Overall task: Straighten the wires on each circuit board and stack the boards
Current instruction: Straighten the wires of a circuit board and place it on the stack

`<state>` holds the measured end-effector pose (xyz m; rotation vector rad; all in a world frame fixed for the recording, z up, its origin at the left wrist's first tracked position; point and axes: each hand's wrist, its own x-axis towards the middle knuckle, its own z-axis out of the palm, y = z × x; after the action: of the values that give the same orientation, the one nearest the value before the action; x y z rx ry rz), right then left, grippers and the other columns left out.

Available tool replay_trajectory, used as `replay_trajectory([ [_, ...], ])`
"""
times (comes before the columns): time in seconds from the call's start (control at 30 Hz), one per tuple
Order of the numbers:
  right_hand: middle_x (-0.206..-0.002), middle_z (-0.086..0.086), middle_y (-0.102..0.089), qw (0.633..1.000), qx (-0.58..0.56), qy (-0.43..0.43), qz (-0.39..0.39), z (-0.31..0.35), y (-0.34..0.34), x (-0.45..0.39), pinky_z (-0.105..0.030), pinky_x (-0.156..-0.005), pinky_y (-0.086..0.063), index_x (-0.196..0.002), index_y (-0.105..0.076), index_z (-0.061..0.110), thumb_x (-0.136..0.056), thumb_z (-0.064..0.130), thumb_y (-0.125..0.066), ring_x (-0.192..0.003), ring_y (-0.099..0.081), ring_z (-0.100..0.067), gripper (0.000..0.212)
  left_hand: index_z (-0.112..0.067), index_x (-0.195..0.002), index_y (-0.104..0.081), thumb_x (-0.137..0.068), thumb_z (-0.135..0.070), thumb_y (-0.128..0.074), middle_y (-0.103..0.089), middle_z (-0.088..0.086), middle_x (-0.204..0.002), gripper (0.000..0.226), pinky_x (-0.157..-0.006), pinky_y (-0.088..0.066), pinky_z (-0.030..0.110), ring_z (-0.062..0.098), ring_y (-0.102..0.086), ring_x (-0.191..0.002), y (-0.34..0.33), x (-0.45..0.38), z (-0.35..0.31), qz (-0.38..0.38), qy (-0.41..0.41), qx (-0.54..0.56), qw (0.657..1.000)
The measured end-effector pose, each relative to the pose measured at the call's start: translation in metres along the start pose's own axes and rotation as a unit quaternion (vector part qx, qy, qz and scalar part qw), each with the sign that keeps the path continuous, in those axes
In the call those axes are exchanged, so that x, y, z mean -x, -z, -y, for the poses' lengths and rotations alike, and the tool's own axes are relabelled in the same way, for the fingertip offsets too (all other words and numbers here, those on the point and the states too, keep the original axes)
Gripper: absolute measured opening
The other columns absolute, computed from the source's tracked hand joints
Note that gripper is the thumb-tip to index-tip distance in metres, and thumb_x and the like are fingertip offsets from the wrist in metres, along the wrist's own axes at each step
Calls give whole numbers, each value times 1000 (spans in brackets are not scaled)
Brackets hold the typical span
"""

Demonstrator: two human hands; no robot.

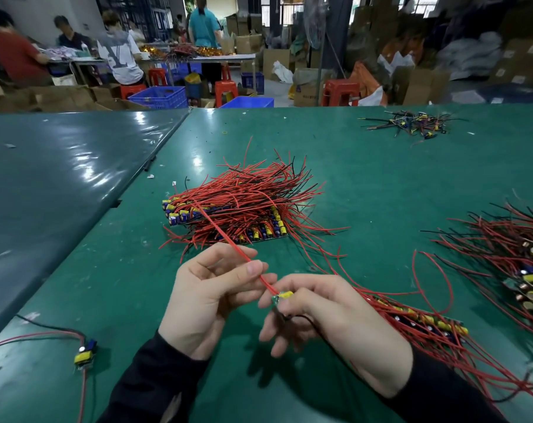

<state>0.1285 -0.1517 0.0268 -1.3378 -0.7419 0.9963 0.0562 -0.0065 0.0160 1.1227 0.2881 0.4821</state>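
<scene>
— Why hold it like that?

— My right hand pinches the small circuit board steady, while my left hand fingers nip its red wire to run along it and pull it straight. A black lead trails under my palm, I think.

— And where will it go?

— Probably on the stacked boards ahead on the green desk. A loose board lies to my left, more at my right; behind are workers, crates and cartons.

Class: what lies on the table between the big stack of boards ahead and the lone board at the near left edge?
Only bare green table, seen in the head view, between the stack and the lone board.
</scene>
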Motion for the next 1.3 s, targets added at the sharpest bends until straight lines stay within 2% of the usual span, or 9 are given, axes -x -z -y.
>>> replay_trajectory([
  [0.07,-66,-11,-67,998,55,25,-35,-2,-3,1,-21,-49,-37,-78,-59,15,-88,34,-63,-51,-61,-20,21,-15,-66,-73,-43,-18,-82,-69,12,-65,25,-49,-54,23,25,-70,-59,-1,0,1,-19,-20,-34,999],
  [0.2,-64,-13,-64,988,121,53,-76,-10,-7,1,-19,-47,-42,-76,-57,13,-96,14,-51,-50,-59,-21,21,-10,-63,-72,-44,-11,-79,-67,18,-63,20,-49,-55,27,29,-70,-57,-4,1,6,-66,-30,-55,996],
  [0.33,-63,-7,-67,941,301,81,-133,-20,-9,-1,-33,-53,-50,-76,-58,15,-94,21,-52,-53,-63,-22,19,-3,-62,-67,-54,3,-73,-66,19,-61,11,-46,-55,26,27,-68,-52,-8,1,14,-111,-13,-71,991],
  [0.43,-61,-14,-63,983,149,36,-99,-15,-9,-2,-17,-45,-40,-71,-57,17,-95,12,-50,-48,-58,-22,25,-3,-69,-68,-57,-4,-70,-70,17,-66,12,-46,-54,24,25,-69,-54,-6,0,10,-98,17,-44,994],
  [0.53,-60,-17,-60,994,78,19,-68,-11,-9,-1,-15,-44,-39,-71,-58,10,-94,8,-48,-45,-54,-21,25,-4,-73,-70,-57,-6,-69,-71,16,-70,16,-46,-54,23,27,-69,-54,-4,-1,6,-102,5,-29,994],
  [0.67,-60,-17,-60,994,84,20,-62,-11,-10,-1,-15,-45,-40,-72,-57,9,-94,9,-48,-45,-54,-20,24,-10,-61,-71,-56,-6,-70,-70,15,-67,7,-46,-53,24,29,-69,-54,-6,1,9,-111,-16,-49,993],
  [0.83,-60,-16,-61,994,104,9,-37,-11,-12,0,-13,-44,-37,-68,-56,13,-94,8,-49,-45,-54,-18,27,-5,-77,-68,-68,-1,-67,-71,12,-70,9,-48,-54,22,25,-70,-58,2,-4,5,-144,-25,-23,989],
  [0.97,-60,-14,-61,994,109,8,-31,-10,-13,0,-13,-45,-37,-67,-55,14,-94,6,-48,-45,-54,-17,29,-5,-73,-67,-74,7,-65,-68,13,-69,12,-48,-53,22,28,-70,-59,3,-4,4,-168,-66,-32,983],
  [1.3,-61,-11,-63,992,128,-16,-7,-10,-14,1,-12,-45,-37,-70,-58,14,-94,9,-50,-47,-56,-16,25,-3,-83,-66,-83,8,-57,-69,12,-69,14,-53,-56,24,26,-70,-59,7,-7,4,-168,-73,-17,983],
])
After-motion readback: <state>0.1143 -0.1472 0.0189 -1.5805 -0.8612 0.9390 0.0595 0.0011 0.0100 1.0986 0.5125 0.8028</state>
